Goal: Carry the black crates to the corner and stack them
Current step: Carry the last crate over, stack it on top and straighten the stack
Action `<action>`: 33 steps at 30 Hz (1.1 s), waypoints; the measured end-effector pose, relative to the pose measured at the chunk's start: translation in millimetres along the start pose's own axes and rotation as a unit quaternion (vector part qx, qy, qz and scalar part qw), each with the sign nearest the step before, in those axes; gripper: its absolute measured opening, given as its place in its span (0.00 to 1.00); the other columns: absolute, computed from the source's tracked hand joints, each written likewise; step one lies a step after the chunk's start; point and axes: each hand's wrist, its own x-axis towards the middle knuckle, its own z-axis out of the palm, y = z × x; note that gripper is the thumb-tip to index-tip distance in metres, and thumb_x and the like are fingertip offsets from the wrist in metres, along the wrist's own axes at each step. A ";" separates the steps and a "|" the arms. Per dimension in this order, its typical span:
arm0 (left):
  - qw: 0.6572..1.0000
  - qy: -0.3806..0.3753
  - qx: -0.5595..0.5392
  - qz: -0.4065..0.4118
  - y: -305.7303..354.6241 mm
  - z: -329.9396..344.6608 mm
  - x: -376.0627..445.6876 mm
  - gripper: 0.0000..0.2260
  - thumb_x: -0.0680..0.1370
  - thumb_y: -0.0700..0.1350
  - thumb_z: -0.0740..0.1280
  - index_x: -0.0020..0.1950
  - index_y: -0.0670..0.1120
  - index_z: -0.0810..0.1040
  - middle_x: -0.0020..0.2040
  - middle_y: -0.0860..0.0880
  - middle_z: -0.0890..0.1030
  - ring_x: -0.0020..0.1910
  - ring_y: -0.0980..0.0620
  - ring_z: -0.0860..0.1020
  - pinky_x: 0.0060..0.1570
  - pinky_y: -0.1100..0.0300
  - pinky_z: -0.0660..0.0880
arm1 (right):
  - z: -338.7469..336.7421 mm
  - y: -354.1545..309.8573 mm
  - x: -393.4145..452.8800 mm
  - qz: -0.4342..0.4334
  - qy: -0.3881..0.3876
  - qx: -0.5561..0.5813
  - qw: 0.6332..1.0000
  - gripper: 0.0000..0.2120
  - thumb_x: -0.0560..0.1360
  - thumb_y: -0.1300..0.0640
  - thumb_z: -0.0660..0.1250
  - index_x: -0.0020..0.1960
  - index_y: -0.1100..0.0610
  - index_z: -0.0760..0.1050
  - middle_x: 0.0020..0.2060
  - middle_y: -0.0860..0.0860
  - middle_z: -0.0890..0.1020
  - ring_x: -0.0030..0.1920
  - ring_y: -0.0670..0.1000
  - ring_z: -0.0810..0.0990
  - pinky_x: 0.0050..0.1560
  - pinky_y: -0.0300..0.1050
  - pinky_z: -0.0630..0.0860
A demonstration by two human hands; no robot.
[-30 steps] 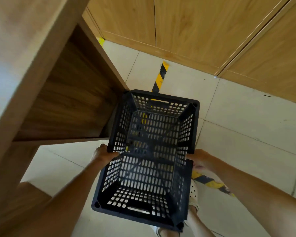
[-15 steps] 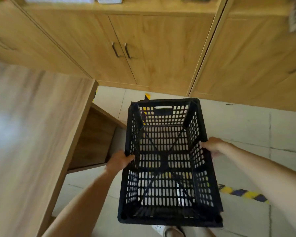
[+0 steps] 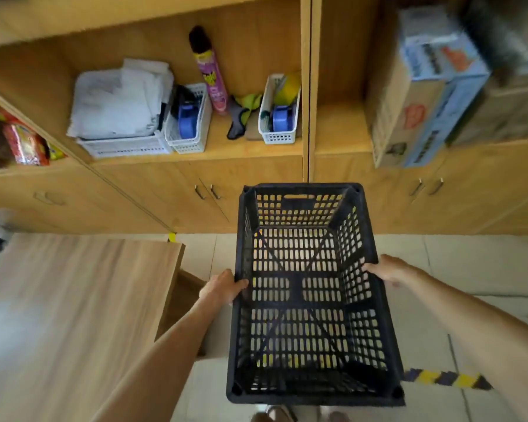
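I hold one empty black perforated crate (image 3: 310,296) in front of me, above the tiled floor, its open top toward the camera. My left hand (image 3: 223,288) grips its left long rim near the middle. My right hand (image 3: 387,271) grips the right long rim opposite. The crate is roughly level, with a handle slot in its far end wall. No other black crate is in view.
A wooden table (image 3: 73,315) stands close on my left. Ahead is a wooden cabinet (image 3: 195,193) with shelves holding white baskets (image 3: 189,123), a spray can (image 3: 211,74) and cardboard boxes (image 3: 421,95). Yellow-black tape (image 3: 445,377) crosses the floor at lower right.
My view has tilted up from the floor to the cabinet shelves. The crate has come up level in front of me, both hands keeping their grip on its sides.
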 end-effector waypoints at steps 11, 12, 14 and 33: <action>0.985 -0.034 0.117 0.124 89.0 -43.6 34.6 0.16 0.77 0.58 0.64 0.39 0.46 0.74 0.33 0.50 0.81 0.36 0.51 0.81 0.46 0.58 0.78 | -10.9 38.7 -58.1 0.115 0.074 0.100 0.986 0.21 0.81 0.45 0.57 0.62 0.62 0.70 0.49 0.55 0.79 0.45 0.52 0.79 0.39 0.43 0.72; 0.981 -0.035 0.132 0.137 95.7 -46.5 34.9 0.16 0.77 0.58 0.64 0.37 0.47 0.73 0.28 0.51 0.79 0.33 0.52 0.80 0.43 0.59 0.77 | -7.4 43.6 -61.9 0.126 0.088 0.105 0.983 0.21 0.81 0.45 0.57 0.62 0.62 0.71 0.47 0.54 0.79 0.44 0.52 0.79 0.40 0.43 0.73; 0.971 -0.029 0.165 0.169 106.0 -50.5 35.8 0.18 0.76 0.59 0.65 0.33 0.47 0.72 0.25 0.52 0.76 0.33 0.51 0.80 0.41 0.59 0.75 | -0.7 50.2 -71.1 0.145 0.113 0.109 0.977 0.20 0.81 0.46 0.57 0.63 0.60 0.73 0.46 0.53 0.79 0.44 0.51 0.79 0.42 0.43 0.73; 0.825 -0.019 0.370 0.427 321.0 0.2 -64.2 0.16 0.75 0.57 0.70 0.49 0.45 0.74 0.40 0.51 0.78 0.41 0.52 0.77 0.43 0.59 0.74 | 18.9 166.3 -245.6 0.261 0.181 0.411 0.854 0.16 0.84 0.51 0.54 0.45 0.61 0.71 0.33 0.53 0.74 0.30 0.48 0.74 0.17 0.33 0.67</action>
